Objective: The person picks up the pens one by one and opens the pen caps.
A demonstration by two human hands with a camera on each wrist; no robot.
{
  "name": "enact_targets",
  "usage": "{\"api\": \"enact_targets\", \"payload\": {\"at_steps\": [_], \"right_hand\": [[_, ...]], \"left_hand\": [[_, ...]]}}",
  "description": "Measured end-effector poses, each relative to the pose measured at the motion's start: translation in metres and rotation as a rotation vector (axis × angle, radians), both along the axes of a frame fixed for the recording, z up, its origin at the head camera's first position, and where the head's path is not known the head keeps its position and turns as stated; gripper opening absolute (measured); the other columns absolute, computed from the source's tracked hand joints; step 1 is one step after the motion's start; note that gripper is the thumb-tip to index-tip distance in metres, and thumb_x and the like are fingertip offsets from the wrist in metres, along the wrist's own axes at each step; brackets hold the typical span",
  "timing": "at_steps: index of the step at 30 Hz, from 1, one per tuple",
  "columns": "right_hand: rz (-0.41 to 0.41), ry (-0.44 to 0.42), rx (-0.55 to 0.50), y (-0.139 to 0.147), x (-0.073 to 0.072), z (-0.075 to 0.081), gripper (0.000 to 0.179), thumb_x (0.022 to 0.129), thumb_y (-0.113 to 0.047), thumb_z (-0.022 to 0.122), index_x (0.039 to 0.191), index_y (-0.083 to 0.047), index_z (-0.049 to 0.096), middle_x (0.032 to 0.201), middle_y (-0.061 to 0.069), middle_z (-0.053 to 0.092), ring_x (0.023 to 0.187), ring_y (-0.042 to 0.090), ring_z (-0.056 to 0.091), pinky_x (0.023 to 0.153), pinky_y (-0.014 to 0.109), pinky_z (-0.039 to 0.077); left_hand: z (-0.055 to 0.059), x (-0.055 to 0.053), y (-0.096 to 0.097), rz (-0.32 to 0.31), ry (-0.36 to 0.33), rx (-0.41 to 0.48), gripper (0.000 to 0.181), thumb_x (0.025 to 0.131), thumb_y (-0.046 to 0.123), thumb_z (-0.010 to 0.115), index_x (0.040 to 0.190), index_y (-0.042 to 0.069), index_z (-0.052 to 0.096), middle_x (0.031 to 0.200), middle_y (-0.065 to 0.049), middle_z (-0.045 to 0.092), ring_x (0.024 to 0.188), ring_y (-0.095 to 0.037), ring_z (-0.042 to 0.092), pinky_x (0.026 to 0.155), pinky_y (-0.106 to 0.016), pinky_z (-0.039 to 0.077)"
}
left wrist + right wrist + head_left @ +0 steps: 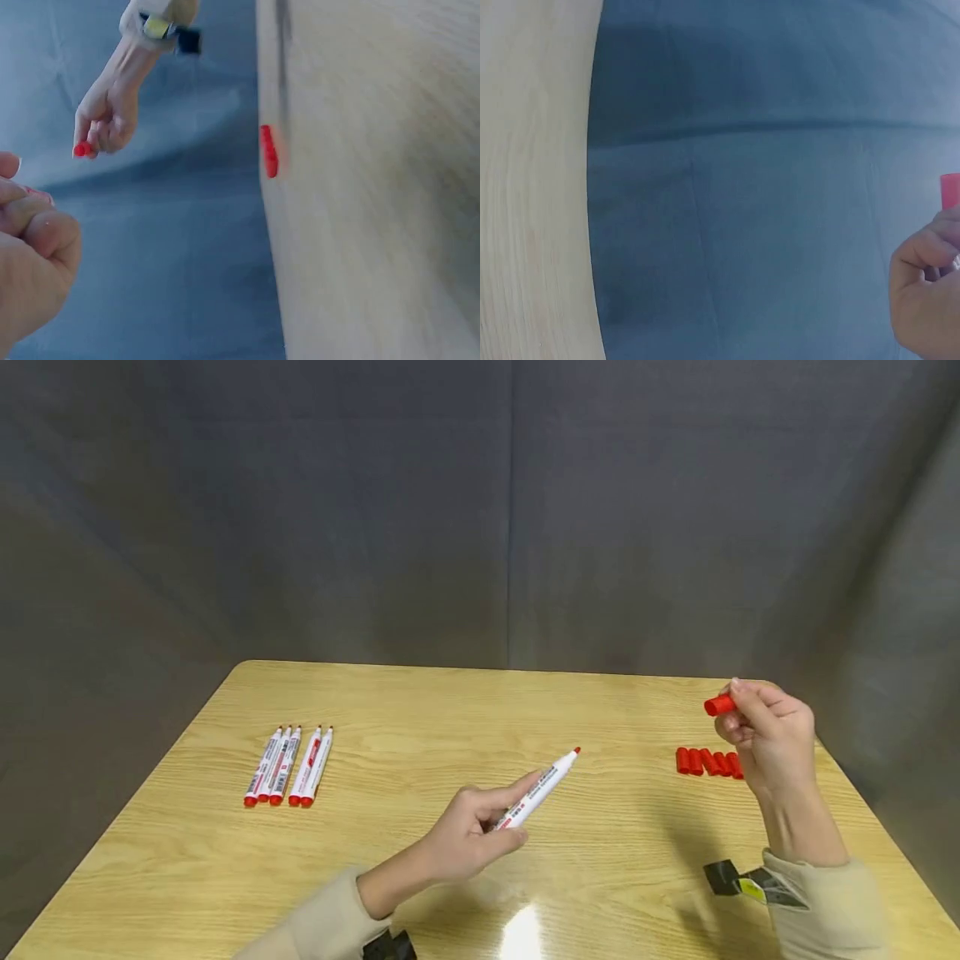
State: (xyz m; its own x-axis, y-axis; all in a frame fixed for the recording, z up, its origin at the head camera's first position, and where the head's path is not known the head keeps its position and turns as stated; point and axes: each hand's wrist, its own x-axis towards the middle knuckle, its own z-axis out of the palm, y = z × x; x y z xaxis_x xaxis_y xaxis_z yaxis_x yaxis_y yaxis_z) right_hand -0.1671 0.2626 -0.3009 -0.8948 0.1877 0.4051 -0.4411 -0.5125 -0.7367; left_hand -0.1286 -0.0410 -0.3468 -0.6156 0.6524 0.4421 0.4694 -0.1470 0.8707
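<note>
Near the front middle of the table, my left hand (468,831) grips a white marker (538,797) by its rear part. Its bare red tip points up and to the right. Raised at the right, my right hand (772,731) pinches a red cap (720,705) between thumb and fingers, its open end facing left. In the left wrist view the same cap (82,150) shows in the right hand's fingertips, well apart from the left hand (37,262). The right wrist view catches only part of the right hand (930,292) and the cap (950,190).
Several uncapped white markers (288,766) lie side by side at the table's left, tips away from me. A row of several red caps (708,762) lies on the right, partly hidden by the right hand. Dark cloth (510,527) hangs behind the wooden table (420,710).
</note>
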Motion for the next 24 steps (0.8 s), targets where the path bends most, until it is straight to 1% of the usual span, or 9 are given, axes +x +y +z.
{"api": "enact_targets", "payload": {"at_steps": [1, 3, 5, 7, 11, 14, 19, 22, 24], "right_hand": [[-0.007, -0.018, 0.033, 0.003, 0.000, 0.001, 0.024, 0.090, 0.007, 0.048, 0.073, 0.006, 0.065, 0.061, 0.009, 0.061, 0.045, 0.013, 0.048, 0.044, 0.017, 0.038], [-0.008, -0.069, 0.116, 0.005, 0.002, 0.001, 0.021, 0.089, 0.004, 0.052, 0.074, 0.003, 0.066, 0.062, 0.007, 0.061, 0.046, 0.013, 0.048, 0.045, 0.017, 0.040], [0.007, -0.097, 0.149, 0.004, 0.004, 0.000, 0.019, 0.088, 0.002, 0.053, 0.075, 0.002, 0.067, 0.064, 0.006, 0.062, 0.048, 0.012, 0.048, 0.047, 0.018, 0.041], [0.014, -0.108, 0.174, 0.004, 0.007, -0.002, 0.019, 0.088, 0.002, 0.053, 0.075, 0.001, 0.067, 0.065, 0.005, 0.062, 0.049, 0.011, 0.048, 0.047, 0.017, 0.040], [0.025, -0.112, 0.238, 0.005, 0.011, -0.006, 0.019, 0.089, 0.003, 0.052, 0.077, -0.001, 0.067, 0.067, 0.003, 0.062, 0.051, 0.010, 0.046, 0.046, 0.016, 0.037], [0.055, -0.115, 0.270, 0.006, 0.013, -0.010, 0.020, 0.090, 0.003, 0.051, 0.079, -0.002, 0.067, 0.068, 0.002, 0.062, 0.052, 0.010, 0.047, 0.047, 0.017, 0.036], [0.064, -0.105, 0.317, 0.006, 0.014, -0.017, 0.022, 0.090, 0.003, 0.049, 0.080, -0.003, 0.067, 0.067, 0.001, 0.060, 0.052, 0.009, 0.045, 0.045, 0.022, 0.027], [0.057, -0.091, 0.327, 0.005, 0.013, -0.019, 0.022, 0.091, 0.003, 0.049, 0.080, -0.003, 0.067, 0.066, 0.001, 0.059, 0.051, 0.009, 0.044, 0.048, 0.027, 0.021], [0.059, -0.088, 0.326, 0.004, 0.012, -0.020, 0.022, 0.091, 0.003, 0.049, 0.080, -0.003, 0.067, 0.065, 0.001, 0.059, 0.051, 0.010, 0.043, 0.049, 0.028, 0.020]], "left_hand": [[-0.002, -0.001, -0.003, 0.019, 0.016, 0.013, 0.054, 0.078, -0.010, 0.050, 0.130, -0.016, 0.036, 0.045, -0.014, 0.048, 0.036, 0.000, 0.026, 0.030, -0.018, 0.022], [-0.003, -0.003, -0.007, 0.043, 0.040, 0.037, 0.054, 0.078, -0.011, 0.051, 0.129, -0.016, 0.037, 0.044, -0.011, 0.048, 0.035, -0.001, 0.025, 0.030, -0.017, 0.022], [-0.004, -0.005, -0.010, 0.045, 0.050, 0.040, 0.054, 0.078, -0.010, 0.052, 0.130, -0.016, 0.038, 0.042, -0.010, 0.044, 0.035, -0.001, 0.026, 0.030, -0.017, 0.022], [-0.006, -0.007, -0.012, 0.058, 0.061, 0.025, 0.053, 0.079, -0.008, 0.053, 0.129, -0.015, 0.039, 0.041, -0.009, 0.044, 0.035, 0.001, 0.027, 0.030, -0.017, 0.023], [-0.015, -0.011, -0.019, 0.147, 0.093, -0.001, 0.052, 0.079, -0.006, 0.057, 0.129, -0.013, 0.042, 0.041, -0.007, 0.046, 0.036, 0.003, 0.027, 0.030, -0.017, 0.024], [-0.023, -0.013, -0.028, 0.211, 0.132, -0.004, 0.050, 0.081, -0.006, 0.057, 0.129, -0.012, 0.042, 0.040, -0.004, 0.043, 0.036, 0.002, 0.026, 0.031, -0.016, 0.023], [-0.033, -0.012, -0.047, 0.284, 0.157, 0.009, 0.048, 0.084, -0.008, 0.054, 0.130, -0.012, 0.041, 0.039, -0.002, 0.034, 0.035, 0.000, 0.022, 0.032, -0.015, 0.020], [-0.036, -0.012, -0.056, 0.328, 0.170, 0.010, 0.047, 0.084, -0.009, 0.054, 0.129, -0.012, 0.041, 0.040, -0.001, 0.034, 0.036, 0.001, 0.022, 0.032, -0.015, 0.020], [-0.037, -0.012, -0.062, 0.354, 0.182, 0.008, 0.047, 0.083, -0.010, 0.055, 0.129, -0.012, 0.043, 0.040, -0.001, 0.035, 0.037, 0.002, 0.023, 0.032, -0.014, 0.021]]}}
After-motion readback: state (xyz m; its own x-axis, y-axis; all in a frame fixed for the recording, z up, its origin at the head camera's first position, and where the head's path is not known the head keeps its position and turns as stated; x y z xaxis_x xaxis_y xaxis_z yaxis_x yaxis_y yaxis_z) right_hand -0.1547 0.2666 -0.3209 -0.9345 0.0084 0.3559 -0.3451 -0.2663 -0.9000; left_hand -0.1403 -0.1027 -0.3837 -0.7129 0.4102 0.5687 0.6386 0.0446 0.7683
